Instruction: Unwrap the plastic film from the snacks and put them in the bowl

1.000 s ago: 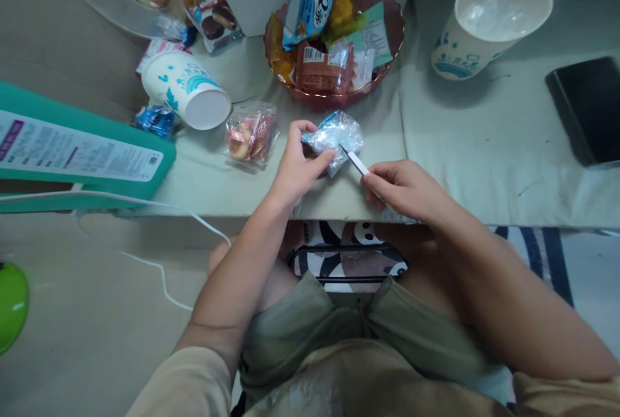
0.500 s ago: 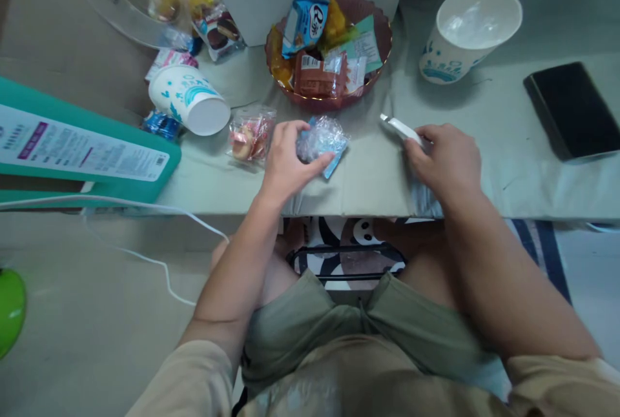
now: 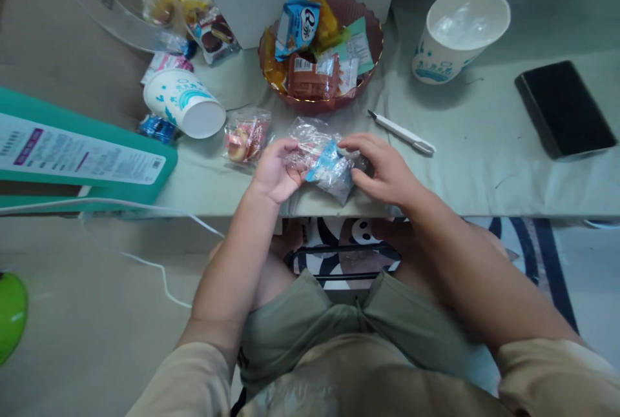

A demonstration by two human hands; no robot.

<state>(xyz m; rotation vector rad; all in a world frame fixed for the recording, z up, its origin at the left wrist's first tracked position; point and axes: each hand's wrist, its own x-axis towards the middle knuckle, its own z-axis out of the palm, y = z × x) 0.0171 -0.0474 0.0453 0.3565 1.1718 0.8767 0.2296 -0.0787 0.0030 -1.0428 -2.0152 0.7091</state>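
Observation:
A crumpled clear plastic bag (image 3: 334,184) with a light-blue printed piece lies between my two hands at the table's front edge. My left hand (image 3: 278,172) pinches its left side between thumb and fingers. At the right side, the thumb and forefinger of my right hand (image 3: 385,168) curve around the bag's edge, beside the blue piece. Just behind my right hand, a slim white pen-like tool (image 3: 404,134) with a dark tip lies on the cloth. Left of my left hand sits a small clear packet (image 3: 247,136) with pink and beige contents.
Behind the bag stands a scalloped bowl (image 3: 320,105) of wrapped snacks. One paper cup (image 3: 181,97) lies tipped at left; another cup (image 3: 440,59) stands upright at right, plastic inside. A black flat device (image 3: 566,107) rests far right. A green folder-like case (image 3: 167,168) and white cable (image 3: 140,206) are left.
My right hand has put down the white tool and moved left to the bag. The bag has turned and opened out, and my left hand has shifted slightly left.

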